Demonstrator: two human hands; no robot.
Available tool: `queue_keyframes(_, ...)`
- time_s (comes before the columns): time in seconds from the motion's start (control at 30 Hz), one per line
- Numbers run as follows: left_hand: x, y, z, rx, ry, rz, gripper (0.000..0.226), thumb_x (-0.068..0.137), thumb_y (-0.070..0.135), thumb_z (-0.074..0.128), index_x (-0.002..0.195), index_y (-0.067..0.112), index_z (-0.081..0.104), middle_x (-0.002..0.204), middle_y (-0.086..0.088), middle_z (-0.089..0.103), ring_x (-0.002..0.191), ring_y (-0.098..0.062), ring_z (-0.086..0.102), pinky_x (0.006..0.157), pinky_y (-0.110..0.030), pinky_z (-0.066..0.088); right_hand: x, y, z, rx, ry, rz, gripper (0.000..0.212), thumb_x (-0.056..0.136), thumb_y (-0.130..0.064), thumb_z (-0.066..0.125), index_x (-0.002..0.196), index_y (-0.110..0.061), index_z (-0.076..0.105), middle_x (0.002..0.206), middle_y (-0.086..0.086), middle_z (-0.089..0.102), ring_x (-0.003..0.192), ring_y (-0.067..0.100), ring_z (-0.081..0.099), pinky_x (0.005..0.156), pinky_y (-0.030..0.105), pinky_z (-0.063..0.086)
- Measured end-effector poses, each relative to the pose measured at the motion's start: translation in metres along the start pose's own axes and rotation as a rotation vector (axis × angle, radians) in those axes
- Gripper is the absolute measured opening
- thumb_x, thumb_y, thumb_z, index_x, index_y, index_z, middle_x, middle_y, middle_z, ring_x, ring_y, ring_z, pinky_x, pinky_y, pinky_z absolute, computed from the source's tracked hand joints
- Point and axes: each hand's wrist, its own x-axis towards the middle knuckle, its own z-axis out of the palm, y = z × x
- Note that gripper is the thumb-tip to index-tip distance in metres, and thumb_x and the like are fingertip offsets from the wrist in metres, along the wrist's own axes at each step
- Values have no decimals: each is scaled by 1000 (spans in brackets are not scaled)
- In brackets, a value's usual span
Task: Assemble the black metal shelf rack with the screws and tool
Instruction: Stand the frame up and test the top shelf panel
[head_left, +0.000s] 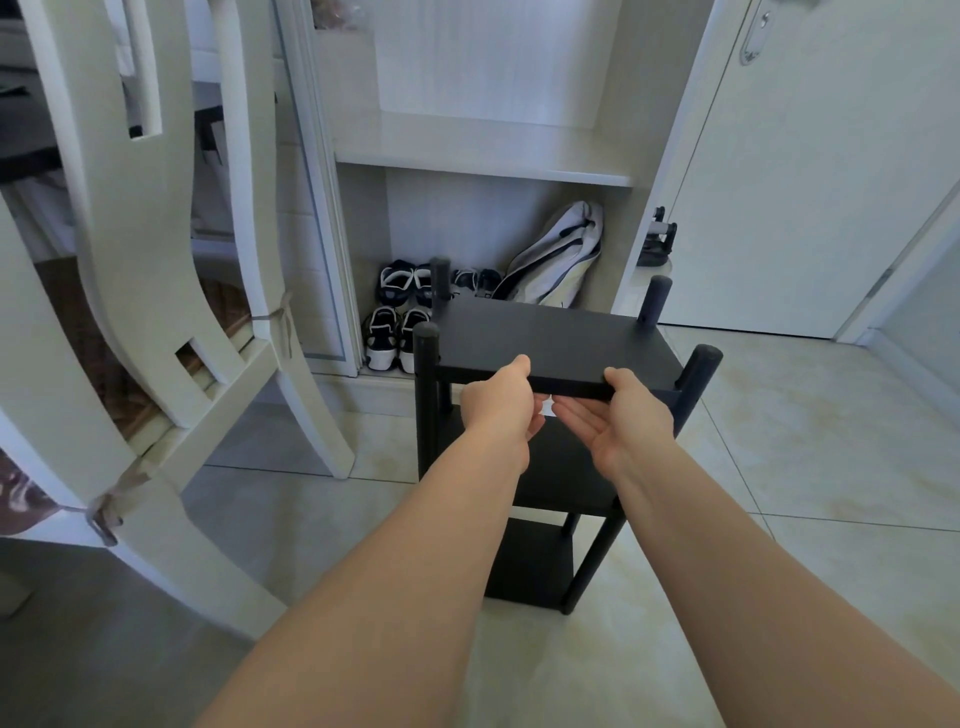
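Our left hand (501, 402) and right hand (631, 415) meet at centre, each pinching the front edge of the black rack (550, 338) at its top shelf, thumb above and fingers beneath. The rack stands upright on the tiled floor (779, 467). Beyond it, toward eleven o'clock, shoes (395, 332) sit in an open cabinet (483, 166). A white chair (130, 208) fills nine o'clock.

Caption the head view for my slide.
Standing black shelf rack held at its top shelf by left hand and right hand.
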Motion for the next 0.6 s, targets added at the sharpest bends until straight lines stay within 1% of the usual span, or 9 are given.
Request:
queue_keyframes(0.07,1,-4,-1,-2,10,14,26,94,30,65,112,12,61,95,-8,72,76,-15,66,69,-30,56,2,4,-1,2,5,5,26,101,-17,60,123,-2,55,80,21,76,72,32,77,55,36,62)
queue_keyframes(0.17,4,-3,-1,-13,-2,13,31,94,31,66,117,12,59,101,-9,71,80,-16,66,70,-29,56,6,4,-2,-2,6,-12,27,102,-19,60,124,-5,56,74,16,76,73,30,77,55,34,62)
queue_keyframes(0.27,7,-4,0,-14,-13,3,34,94,30,66,120,12,58,103,-10,70,82,-16,66,69,-29,56,8,5,-3,-8,6,-28,28,102,-19,60,126,-5,56,78,15,77,74,30,77,56,34,62)
queue_keyframes(0.43,9,-4,-1,-42,-41,-13,30,94,30,66,118,12,61,99,-10,73,79,-15,67,64,-27,53,7,3,-5,-16,-14,-53,24,102,-20,60,121,-6,57,80,14,77,76,29,78,64,36,64)
queue_keyframes(0.5,8,-4,-3,-56,-52,-13,28,94,29,66,116,12,62,98,-9,73,79,-15,67,64,-27,53,6,3,-4,-20,-23,-60,21,102,-20,59,119,-7,57,81,14,77,77,29,78,67,37,64)
queue_keyframes(0.6,6,-4,-5,-60,-66,-12,27,94,29,66,116,13,62,99,-9,74,80,-15,68,64,-28,53,5,4,-5,-17,-19,-62,18,102,-20,59,115,-7,58,81,14,77,77,29,78,66,37,64)
